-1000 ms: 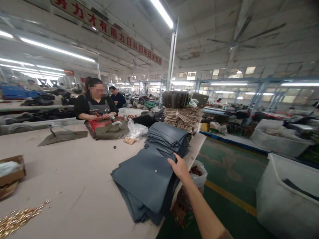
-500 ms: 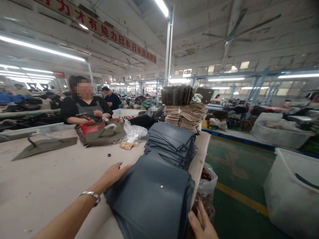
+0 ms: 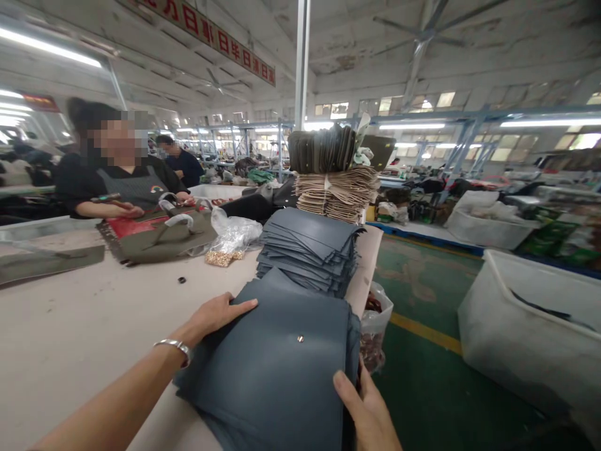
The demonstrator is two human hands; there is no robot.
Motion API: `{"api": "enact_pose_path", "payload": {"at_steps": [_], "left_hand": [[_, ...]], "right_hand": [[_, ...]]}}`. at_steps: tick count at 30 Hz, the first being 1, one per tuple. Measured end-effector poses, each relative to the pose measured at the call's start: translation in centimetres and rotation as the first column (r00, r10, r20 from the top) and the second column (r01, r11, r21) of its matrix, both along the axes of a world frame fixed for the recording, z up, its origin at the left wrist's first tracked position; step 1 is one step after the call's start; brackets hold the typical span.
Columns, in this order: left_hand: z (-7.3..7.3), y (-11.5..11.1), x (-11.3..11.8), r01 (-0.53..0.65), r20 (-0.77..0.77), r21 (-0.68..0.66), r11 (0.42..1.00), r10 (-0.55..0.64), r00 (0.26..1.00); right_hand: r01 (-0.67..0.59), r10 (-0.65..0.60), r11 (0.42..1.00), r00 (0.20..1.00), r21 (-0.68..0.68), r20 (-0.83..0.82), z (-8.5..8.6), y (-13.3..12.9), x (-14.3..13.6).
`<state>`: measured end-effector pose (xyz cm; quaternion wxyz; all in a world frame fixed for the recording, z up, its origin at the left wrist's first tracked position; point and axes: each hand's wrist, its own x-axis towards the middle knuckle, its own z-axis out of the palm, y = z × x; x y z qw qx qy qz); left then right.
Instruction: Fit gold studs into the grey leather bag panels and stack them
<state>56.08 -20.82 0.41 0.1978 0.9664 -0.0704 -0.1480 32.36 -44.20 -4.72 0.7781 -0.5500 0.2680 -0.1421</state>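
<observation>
blue-grey sheet stack (image 3: 267, 369) is lying near the surface's (image 3: 94, 332) edge | left hand (image 3: 220, 315) is resting open on its left side | right hand (image 3: 369, 404) is touching its right edge, grip unclear | second stack (image 3: 307, 235) is standing behind, blocking; plastic bag (image 3: 233, 232) is lying beyond-left

The front stack of sheets (image 3: 272, 376) is plain dark blue-grey, with one small gold-coloured stud (image 3: 300, 339), and the rear stack (image 3: 305, 228) has the same blue-grey. The table (image 3: 61, 332) is pale beige, while the floor (image 3: 422, 388) is green with a yellow stripe (image 3: 425, 334). The co-worker's apron (image 3: 124, 185) is grey, bearing a small rainbow (image 3: 156, 188).
</observation>
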Motion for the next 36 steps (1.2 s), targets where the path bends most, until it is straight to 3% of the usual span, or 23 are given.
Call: {"api": "enact_pose_path", "payload": {"at_steps": [8, 13, 16, 21, 24, 29, 32, 36], "left_hand": [[0.7, -0.1, -5.3, 0.003, -0.061, -0.151, 0.989, -0.012, 0.998], [1.3, -0.2, -6.2, -0.072, -0.193, -0.282, 0.957, 0.017, 0.981], [1.7, -0.2, -6.1, -0.134, -0.320, -0.406, 0.904, -0.004, 0.947], [2.6, -0.8, -7.6, -0.250, -0.566, -0.630, 0.735, -0.214, 0.796], [3.0, -1.7, -9.2, -0.307, -0.614, -0.679, 0.666, -0.287, 0.735], [3.2, -2.7, -11.0, -0.397, -0.627, -0.737, 0.546, -0.336, 0.702], [3.4, -2.6, -11.3, -0.443, -0.657, -0.731, 0.520, -0.357, 0.664], [3.7, -2.4, -12.1, -0.451, -0.693, -0.700, 0.554, -0.373, 0.617]], "right_hand": [[-0.059, 0.076, 0.989, 0.990, 0.139, -0.123, 1.1, -3.2, -2.2], [-0.118, 0.154, 0.959, 0.980, 0.256, -0.127, 2.2, -3.9, -2.9], [-0.148, 0.189, 0.939, 0.976, 0.311, -0.104, 3.1, -3.9, -3.0], [-0.161, 0.226, 0.923, 0.961, 0.349, -0.157, 3.9, -4.6, -2.8], [-0.177, 0.264, 0.904, 0.947, 0.390, -0.183, 4.0, -5.3, -2.8], [-0.177, 0.261, 0.913, 0.946, 0.368, -0.190, 3.6, -5.9, -3.3], [-0.213, 0.293, 0.901, 0.942, 0.378, -0.166, 3.1, -6.3, -3.4], [-0.325, 0.395, 0.840, 0.915, 0.435, -0.079, 2.5, -7.0, -3.5]]}}
